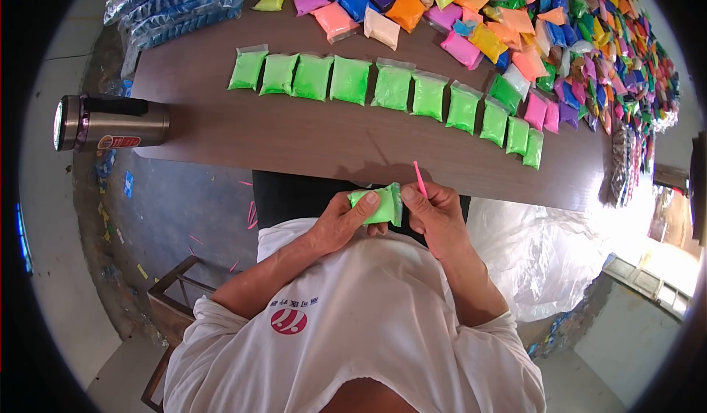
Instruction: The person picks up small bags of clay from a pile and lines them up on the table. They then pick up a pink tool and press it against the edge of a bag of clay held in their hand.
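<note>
My left hand is closed round a small clear bag of bright green, soft-looking stuff, its thumb pressed on the face of the bag. Between the thumb and fingers of my right hand a thin pink plastic stick points up and away from me. That hand is right beside the clear end of the green bag. Both hands are over my lap, just in front of the table edge. Beyond them on the brown table, several similar green bags lie in a curved row.
A heap of packets in many colours covers the back and right of the table. Blue plastic-wrapped stacks are at the back left. A steel flask lies at the left edge. Clear plastic sheeting hangs at the right.
</note>
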`<state>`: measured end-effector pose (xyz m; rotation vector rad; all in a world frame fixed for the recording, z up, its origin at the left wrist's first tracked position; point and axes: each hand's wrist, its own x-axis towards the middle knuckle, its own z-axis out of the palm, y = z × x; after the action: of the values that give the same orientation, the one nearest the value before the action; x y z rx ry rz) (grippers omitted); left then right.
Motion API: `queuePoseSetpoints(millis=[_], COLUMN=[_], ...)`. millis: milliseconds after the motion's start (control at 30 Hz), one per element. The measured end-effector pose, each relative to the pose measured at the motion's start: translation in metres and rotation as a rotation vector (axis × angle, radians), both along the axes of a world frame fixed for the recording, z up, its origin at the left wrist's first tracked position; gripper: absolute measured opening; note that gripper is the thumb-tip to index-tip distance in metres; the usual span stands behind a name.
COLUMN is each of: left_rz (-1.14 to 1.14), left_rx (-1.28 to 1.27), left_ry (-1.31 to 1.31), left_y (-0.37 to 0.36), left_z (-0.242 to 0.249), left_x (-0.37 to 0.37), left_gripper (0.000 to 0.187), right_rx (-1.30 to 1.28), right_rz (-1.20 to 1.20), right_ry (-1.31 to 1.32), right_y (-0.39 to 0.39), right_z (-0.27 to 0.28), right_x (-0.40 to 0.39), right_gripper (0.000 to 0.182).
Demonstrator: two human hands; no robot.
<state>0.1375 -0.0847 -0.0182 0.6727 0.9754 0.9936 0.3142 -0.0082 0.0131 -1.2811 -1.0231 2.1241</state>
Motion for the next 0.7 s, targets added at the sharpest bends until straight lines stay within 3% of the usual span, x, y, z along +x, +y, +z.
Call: queuePoseSetpoints(millis=[400,700], left_rz=[-0.008,0.039], left_rx=[0.007,-0.037], left_ry=[0.002,-0.005], left_y=[0.0008,0.0005], left_z=[-0.0005,-0.0019], left_x=[0.0001,0.0011], left_gripper=[0.055,0.055], right_rx=[-0.040,0.213], right_rz=[0.006,0.110], right_ry=[0.062,-0.102], right_y=[0.0011,-0.0043], right_z=[-0.0018,0.0003], right_x=[0.0018,0.0008], right_gripper=[0.023,0.015])
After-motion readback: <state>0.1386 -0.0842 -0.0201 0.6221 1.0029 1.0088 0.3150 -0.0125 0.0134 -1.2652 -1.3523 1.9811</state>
